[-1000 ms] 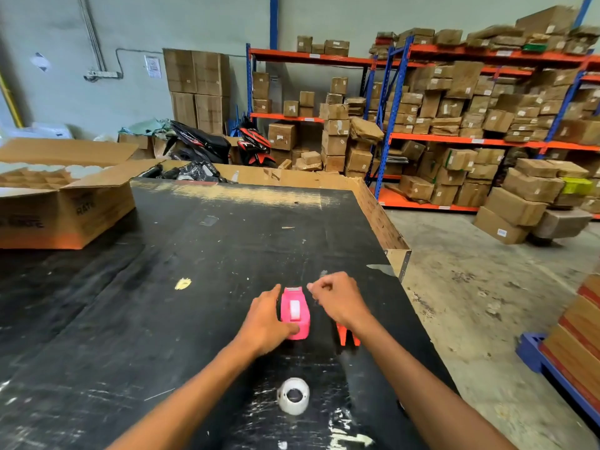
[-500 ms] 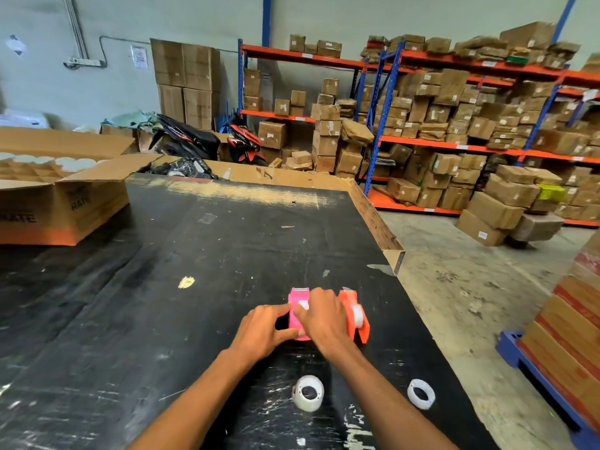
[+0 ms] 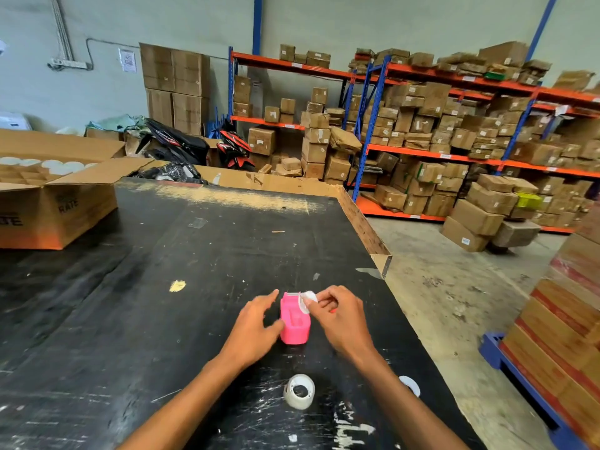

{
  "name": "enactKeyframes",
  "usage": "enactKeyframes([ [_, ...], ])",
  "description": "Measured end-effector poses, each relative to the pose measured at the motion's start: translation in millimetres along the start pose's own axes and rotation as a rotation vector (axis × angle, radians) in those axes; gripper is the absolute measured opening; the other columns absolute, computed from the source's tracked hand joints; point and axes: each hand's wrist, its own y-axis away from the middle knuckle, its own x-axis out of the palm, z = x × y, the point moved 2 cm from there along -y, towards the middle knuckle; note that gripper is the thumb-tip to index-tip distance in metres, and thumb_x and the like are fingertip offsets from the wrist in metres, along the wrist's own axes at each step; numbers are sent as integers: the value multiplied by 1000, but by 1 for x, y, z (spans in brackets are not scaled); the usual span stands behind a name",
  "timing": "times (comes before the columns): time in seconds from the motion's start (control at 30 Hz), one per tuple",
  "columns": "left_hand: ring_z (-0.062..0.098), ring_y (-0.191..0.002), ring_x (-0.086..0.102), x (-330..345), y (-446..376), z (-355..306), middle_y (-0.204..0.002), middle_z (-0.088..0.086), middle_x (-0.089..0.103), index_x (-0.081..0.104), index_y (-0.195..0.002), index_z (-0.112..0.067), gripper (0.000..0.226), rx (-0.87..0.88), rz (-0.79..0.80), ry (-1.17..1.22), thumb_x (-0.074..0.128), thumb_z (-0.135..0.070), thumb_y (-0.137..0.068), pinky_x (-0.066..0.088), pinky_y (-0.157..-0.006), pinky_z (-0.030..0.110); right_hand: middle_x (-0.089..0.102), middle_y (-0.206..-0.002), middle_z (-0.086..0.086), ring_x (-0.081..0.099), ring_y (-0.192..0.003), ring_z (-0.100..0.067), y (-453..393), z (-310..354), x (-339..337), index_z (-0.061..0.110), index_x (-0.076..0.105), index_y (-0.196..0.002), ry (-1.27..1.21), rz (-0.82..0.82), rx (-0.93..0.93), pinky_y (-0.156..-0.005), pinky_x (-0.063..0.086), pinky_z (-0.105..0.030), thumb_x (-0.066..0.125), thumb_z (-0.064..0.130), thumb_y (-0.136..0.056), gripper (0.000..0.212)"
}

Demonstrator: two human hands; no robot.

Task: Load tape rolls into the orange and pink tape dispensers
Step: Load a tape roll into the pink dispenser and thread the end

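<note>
The pink tape dispenser (image 3: 294, 320) stands upright on the black table (image 3: 162, 287). My left hand (image 3: 255, 324) steadies its left side with thumb and forefinger, the other fingers spread. My right hand (image 3: 342, 316) pinches a small white tape roll (image 3: 308, 300) at the dispenser's top right corner. Only a sliver of the orange dispenser (image 3: 333, 310) shows, the rest hidden behind my right hand. A thicker white tape roll (image 3: 298, 392) lies near me between my forearms. A thin white ring (image 3: 410, 384) lies to the right, partly covered by my right forearm.
An open cardboard box (image 3: 55, 206) with white rolls sits on the table's far left. The table's right edge (image 3: 380, 254) drops to a concrete floor. Stacked cartons on a blue pallet (image 3: 558, 336) stand close on the right. Shelving full of boxes (image 3: 422, 141) lines the back.
My right hand has lifted off the pink dispenser and now holds a small white roll at its top. It now covers the orange dispenser. My left hand stayed against the pink dispenser.
</note>
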Motion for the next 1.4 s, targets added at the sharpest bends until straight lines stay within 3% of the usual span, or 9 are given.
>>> enactKeyframes([
  [0.07, 13, -89, 66, -1, 9, -13, -106, 8, 70, 66, -117, -5, 30, -108, -47, 329, 57, -15, -91, 53, -81, 18, 67, -77, -5, 57, -66, -10, 8, 0, -7, 11, 66, -72, -56, 20, -52, -61, 45, -19, 74, 30, -77, 22],
  [0.17, 31, -79, 71, 7, 25, -39, -90, 28, 72, 70, -99, 5, 34, -273, 79, 724, 48, -21, -97, 60, -69, 26, 66, -75, -2, 58, -75, -14, 19, -1, -10, 14, 65, -74, -23, 77, -173, -63, 45, -21, 71, 34, -80, 22],
  [0.37, 16, -62, 71, 21, 36, -44, -76, 18, 73, 69, -92, 13, 32, -369, 118, 944, 51, -13, -95, 59, -62, 18, 66, -76, 2, 57, -72, -13, 34, -8, -22, 15, 63, -78, 120, 154, -300, -67, 48, -37, 64, 34, -84, 20],
  [0.73, 14, -64, 70, 28, 49, -51, -84, 22, 72, 66, -96, 14, 24, -377, 153, 971, 56, -7, -91, 58, -60, 15, 52, -60, 13, 47, -54, -3, 45, -8, -53, 18, 58, -68, 28, 252, -230, -55, 36, -15, 74, 18, -79, 19],
  [0.97, 18, -68, 73, 7, 60, -35, -95, 26, 69, 64, -101, 10, 18, -381, 100, 979, 58, 2, -86, 60, -66, 18, 66, -72, 6, 58, -70, -18, 66, -26, -57, 12, 66, -71, 627, 744, -105, -65, 45, -28, 73, 20, -75, 12],
  [1.07, 22, -70, 74, 0, 69, -34, -93, 24, 69, 64, -100, 11, 18, -378, 79, 999, 60, 3, -85, 60, -65, 19, 74, -86, -6, 62, -74, -22, 72, -21, -52, 12, 70, -78, 710, 785, -109, -66, 46, -29, 75, 22, -75, 12],
  [1.2, 17, -67, 74, -7, 78, -29, -89, 20, 71, 69, -96, 4, 15, -386, 51, 941, 62, -3, -85, 59, -62, 17, 75, -78, -6, 66, -73, -21, 62, -5, -47, 12, 69, -72, 605, 724, -92, -70, 53, -34, 73, 29, -78, 19],
  [1.27, 12, -65, 73, -10, 82, -25, -91, 19, 72, 68, -99, 6, 17, -384, 28, 921, 61, -1, -85, 58, -61, 15, 74, -86, -4, 66, -79, -20, 59, 2, -32, 14, 69, -85, 513, 695, -95, -75, 52, -36, 72, 35, -79, 22],
  [1.4, 14, -68, 74, -16, 90, -19, -91, 18, 73, 68, -96, 8, 16, -382, -17, 938, 63, 3, -83, 59, -63, 16, 60, -127, -11, 58, -114, -31, 61, 1, 7, 19, 52, -130, 614, 723, -164, -87, 47, -40, 71, 46, -75, 65],
])
